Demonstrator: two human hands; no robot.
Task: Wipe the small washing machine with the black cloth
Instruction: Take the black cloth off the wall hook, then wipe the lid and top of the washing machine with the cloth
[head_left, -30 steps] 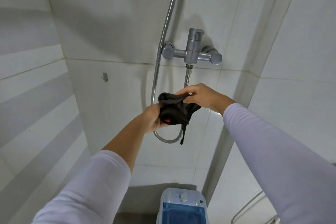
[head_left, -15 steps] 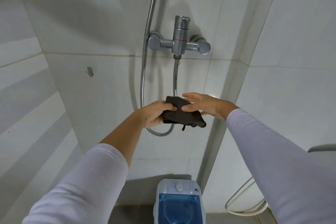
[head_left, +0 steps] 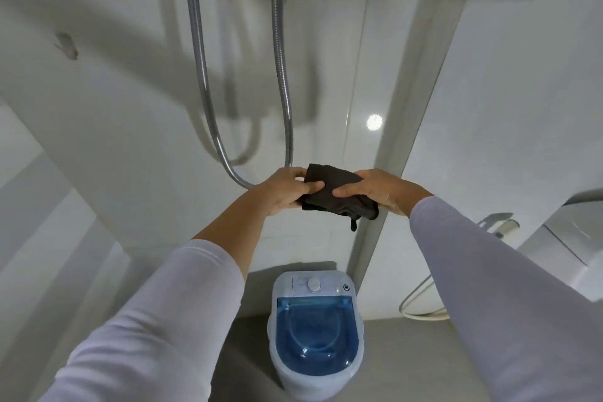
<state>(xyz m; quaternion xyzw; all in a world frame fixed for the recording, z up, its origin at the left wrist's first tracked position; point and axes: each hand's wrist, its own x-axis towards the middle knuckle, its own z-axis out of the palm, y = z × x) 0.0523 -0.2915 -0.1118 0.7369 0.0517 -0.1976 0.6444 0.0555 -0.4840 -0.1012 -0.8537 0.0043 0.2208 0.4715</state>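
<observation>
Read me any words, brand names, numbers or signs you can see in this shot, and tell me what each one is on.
No text can be read.
small washing machine: faint marks by the white dial on its control panel, too small and blurred to read.
black cloth, held by the left hand and the right hand: no lettering shows.
Wall tiles and shower hose: no writing.

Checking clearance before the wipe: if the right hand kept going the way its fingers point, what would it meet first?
The right hand points leftward across the cloth, so it would meet the left hand first, gripping the cloth's other end. The washer sits far below.
</observation>
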